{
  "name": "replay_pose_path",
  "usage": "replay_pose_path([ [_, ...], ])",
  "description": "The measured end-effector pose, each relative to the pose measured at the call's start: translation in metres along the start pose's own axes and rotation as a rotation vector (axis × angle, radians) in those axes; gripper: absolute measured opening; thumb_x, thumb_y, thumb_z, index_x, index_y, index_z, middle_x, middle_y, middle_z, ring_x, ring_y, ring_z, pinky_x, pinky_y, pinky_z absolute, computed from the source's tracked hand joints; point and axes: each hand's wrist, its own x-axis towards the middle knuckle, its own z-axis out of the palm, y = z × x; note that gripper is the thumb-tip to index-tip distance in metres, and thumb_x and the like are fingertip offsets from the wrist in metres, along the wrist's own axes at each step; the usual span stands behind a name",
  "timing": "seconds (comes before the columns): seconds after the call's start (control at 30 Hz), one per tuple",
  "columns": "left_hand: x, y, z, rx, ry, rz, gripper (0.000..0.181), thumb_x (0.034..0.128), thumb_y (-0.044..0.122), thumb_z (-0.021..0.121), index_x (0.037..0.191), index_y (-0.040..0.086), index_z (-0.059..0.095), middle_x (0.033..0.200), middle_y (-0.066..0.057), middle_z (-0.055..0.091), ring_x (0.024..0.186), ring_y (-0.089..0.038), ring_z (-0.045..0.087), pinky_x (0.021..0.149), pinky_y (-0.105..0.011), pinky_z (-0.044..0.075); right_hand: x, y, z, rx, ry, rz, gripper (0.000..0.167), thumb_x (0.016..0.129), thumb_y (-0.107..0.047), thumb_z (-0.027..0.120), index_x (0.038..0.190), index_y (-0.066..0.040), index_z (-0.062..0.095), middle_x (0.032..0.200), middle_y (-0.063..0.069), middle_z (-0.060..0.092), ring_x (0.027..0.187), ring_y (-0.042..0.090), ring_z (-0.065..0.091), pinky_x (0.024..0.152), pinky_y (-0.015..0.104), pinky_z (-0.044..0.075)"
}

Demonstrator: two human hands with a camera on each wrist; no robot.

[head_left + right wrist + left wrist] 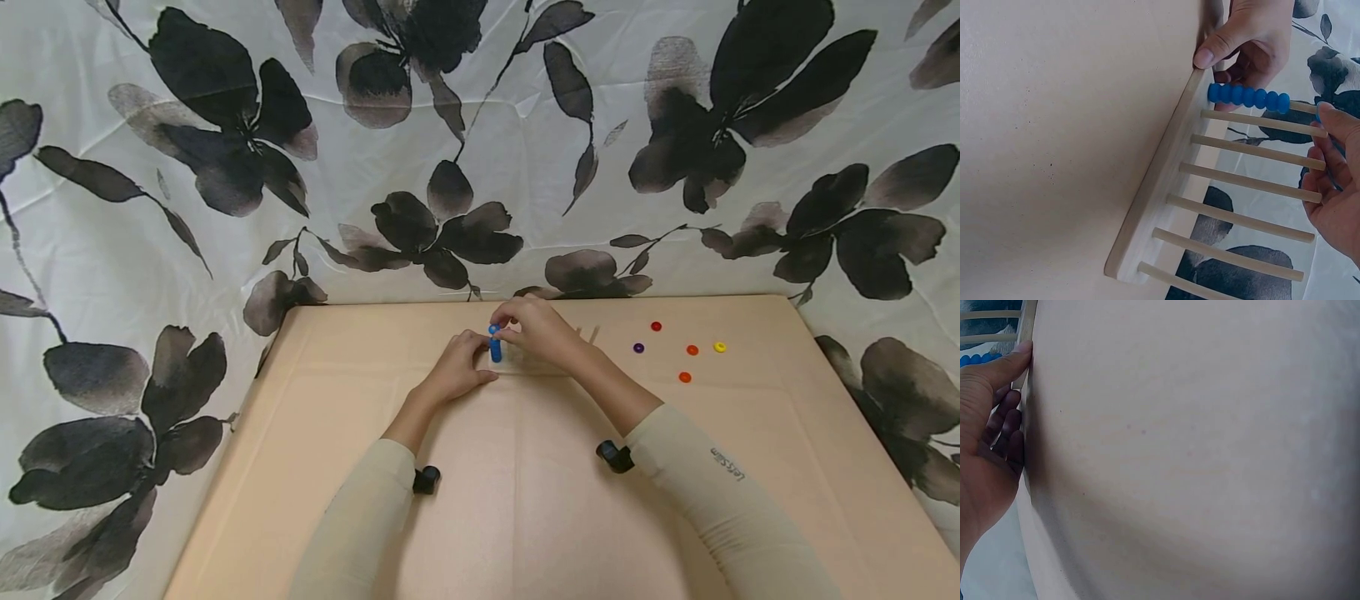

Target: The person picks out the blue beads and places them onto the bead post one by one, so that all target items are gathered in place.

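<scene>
A wooden rack with a long base [1150, 181] and a row of upright pegs [1241, 215] stands near the table's far edge. Several blue beads [1247, 96] are stacked on its leftmost peg, whose upper part is bare below my fingers. My left hand [453, 367] grips the left end of the base, thumb on the front side and fingers behind. At the top of that same peg, my right hand [542, 333] pinches another blue bead [493, 329]. Its fingers partly hide this bead in the right wrist view. The other pegs in the right wrist view carry no beads.
Loose beads lie on the tabletop [517, 483] right of the rack: a purple bead [638, 347], a red bead [656, 327], a yellow bead [720, 347] and orange beads [692, 350]. A floral cloth [480, 150] rises behind the table's far edge.
</scene>
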Motion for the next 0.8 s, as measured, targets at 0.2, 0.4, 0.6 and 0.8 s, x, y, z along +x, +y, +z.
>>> replay_pose_path([
  [0.2,-0.001,-0.003,0.0,-0.003,0.003,-0.009,0.058,0.0842,0.024,0.088,0.133,0.003,0.064,0.127,-0.01,0.06,0.119,-0.028,0.051,0.106,-0.041,0.043,-0.002,0.0,0.002,0.0,-0.006,0.025,0.021,0.094,-0.022,0.078,0.11,-0.009,0.076,0.103,0.005,0.075,0.102,0.024,0.064,0.092,0.04,0.053],
  [0.4,-0.002,-0.002,0.003,-0.008,-0.003,-0.008,0.058,0.0849,0.024,0.087,0.134,0.002,0.063,0.13,-0.011,0.06,0.122,-0.029,0.051,0.108,-0.042,0.043,-0.007,0.001,0.0,0.006,-0.004,0.091,0.023,0.094,-0.022,0.078,0.114,-0.011,0.075,0.106,0.005,0.073,0.105,0.023,0.061,0.094,0.038,0.053],
  [0.6,0.0,0.0,0.003,0.013,-0.001,-0.015,0.06,0.0852,0.025,0.087,0.134,0.002,0.063,0.13,-0.011,0.06,0.122,-0.028,0.052,0.108,-0.042,0.044,-0.014,0.003,-0.007,0.007,0.029,0.081,0.023,0.094,-0.02,0.078,0.114,-0.01,0.075,0.106,0.005,0.072,0.106,0.023,0.062,0.093,0.038,0.054],
  [0.8,0.0,0.0,0.001,0.011,-0.006,-0.032,0.061,0.085,0.025,0.087,0.136,0.002,0.062,0.131,-0.011,0.059,0.123,-0.028,0.052,0.109,-0.041,0.044,-0.026,0.01,-0.016,0.009,0.07,0.063,0.022,0.094,-0.02,0.077,0.114,-0.009,0.075,0.107,0.006,0.072,0.104,0.022,0.064,0.092,0.039,0.055],
])
